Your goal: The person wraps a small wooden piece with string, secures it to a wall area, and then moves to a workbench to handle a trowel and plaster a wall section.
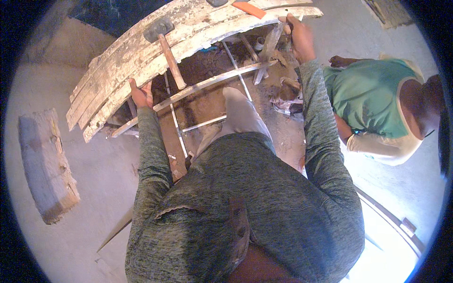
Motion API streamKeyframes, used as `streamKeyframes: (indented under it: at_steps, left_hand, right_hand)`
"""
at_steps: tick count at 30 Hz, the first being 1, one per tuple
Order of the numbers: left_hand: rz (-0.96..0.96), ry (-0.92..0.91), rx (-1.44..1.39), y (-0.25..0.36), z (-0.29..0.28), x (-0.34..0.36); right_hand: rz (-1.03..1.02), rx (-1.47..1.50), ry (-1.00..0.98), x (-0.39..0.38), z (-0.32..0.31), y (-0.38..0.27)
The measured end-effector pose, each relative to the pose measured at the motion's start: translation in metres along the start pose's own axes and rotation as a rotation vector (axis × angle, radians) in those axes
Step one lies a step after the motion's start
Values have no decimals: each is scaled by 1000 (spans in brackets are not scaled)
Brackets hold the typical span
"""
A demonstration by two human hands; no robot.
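A worn, pale-stained wooden workbench [123, 63] of long planks stands before me. My left hand [142, 95] is closed on its front edge toward the left, thumb on top. My right hand [300, 37] is closed round the front edge near the right end, and looks slightly blurred. Between them, a hammer with a dark head and wooden handle [171, 61] lies on the planks, its handle sticking out over the edge. An orange flat piece [250, 9] rests on the bench near my right hand.
Under the bench run a wooden crossbar [214, 81] and thin pale rods. A thick rough wooden block [47, 165] lies on the floor at left. A person in a green and white shirt [373, 99] is close on my right. Cloth or a shoe [288, 96] lies beneath the bench.
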State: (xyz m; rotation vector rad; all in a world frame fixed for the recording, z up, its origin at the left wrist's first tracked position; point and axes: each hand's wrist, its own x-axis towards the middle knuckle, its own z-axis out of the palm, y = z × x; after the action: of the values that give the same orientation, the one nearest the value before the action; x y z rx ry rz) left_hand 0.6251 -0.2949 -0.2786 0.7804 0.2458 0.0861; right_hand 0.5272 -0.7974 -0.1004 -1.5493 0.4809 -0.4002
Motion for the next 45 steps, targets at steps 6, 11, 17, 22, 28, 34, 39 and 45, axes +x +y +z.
streamKeyframes:
  at_steps: [6, 11, 17, 22, 28, 34, 39, 45]
  left_hand:
    - [-45, 69, 42, 2, 1, 0]
    - [-9, 145, 113, 8, -1, -4]
    - [-51, 88, 103, -3, 5, -2]
    - [1, 88, 136, 2, 9, -11]
    - [-42, 118, 140, 5, 6, -7]
    - [12, 128, 94, 0, 5, -4]
    - [12, 131, 132, -9, 15, -6]
    - [-2, 50, 115, -1, -2, 0]
  right_hand:
    - [58, -160, -65, -6, 6, 86]
    - [240, -212, -33, -17, 44, 113]
    - [131, -502, -73, 11, 14, 140]
    - [-554, -1436, -160, 34, -23, 154]
    - [-746, -1356, 191, 128, -100, 126]
    - [59, -642, 315, 177, -92, 89]
    - [371, -349, 243, 190, -88, 81]
    - [499, -27, 128, 188, -74, 96]
